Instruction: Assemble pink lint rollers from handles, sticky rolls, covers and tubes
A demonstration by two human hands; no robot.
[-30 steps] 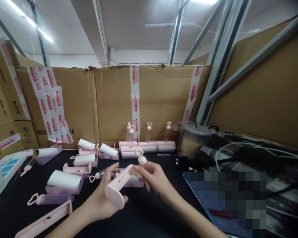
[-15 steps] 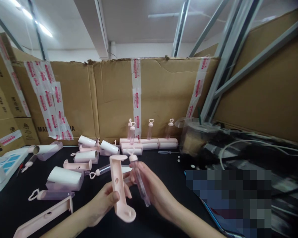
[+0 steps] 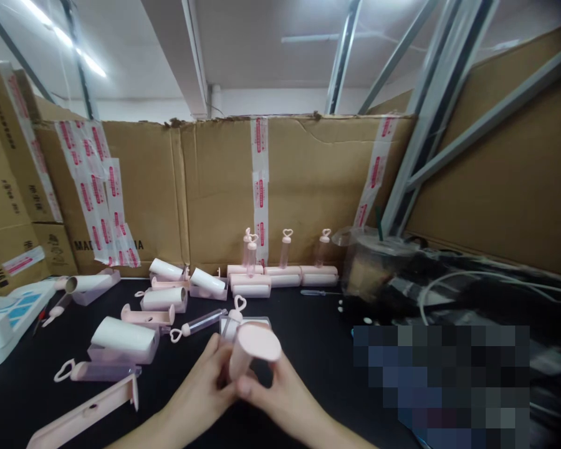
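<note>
Both my hands are closed around a pink plastic bracket [image 3: 258, 343], its rounded end plate turned toward me. My left hand [image 3: 210, 380] grips its left side, and my right hand [image 3: 280, 396] pinches it from the right with the thumb in front. Just behind the bracket, a clear tube handle with a heart-shaped loop [image 3: 235, 313] sticks up. Its lower part is hidden, so I cannot tell whether it passes through the bracket or which fingers hold it. Beyond my hands, a white roll in a clear case [image 3: 262, 322] is partly covered.
To the left lie white rolls [image 3: 121, 335], a loose bracket [image 3: 86, 411] and a tube handle [image 3: 105, 372]. Assembled pink rollers [image 3: 250, 280] stand along the cardboard wall [image 3: 215, 187]. A screwdriver [image 3: 313, 292], a drink cup [image 3: 367, 268] and cables are at the right.
The bracket has turned from upright, hole side showing, to end-on toward me. The tube handle moved from my right palm to behind the bracket. My hands have come together.
</note>
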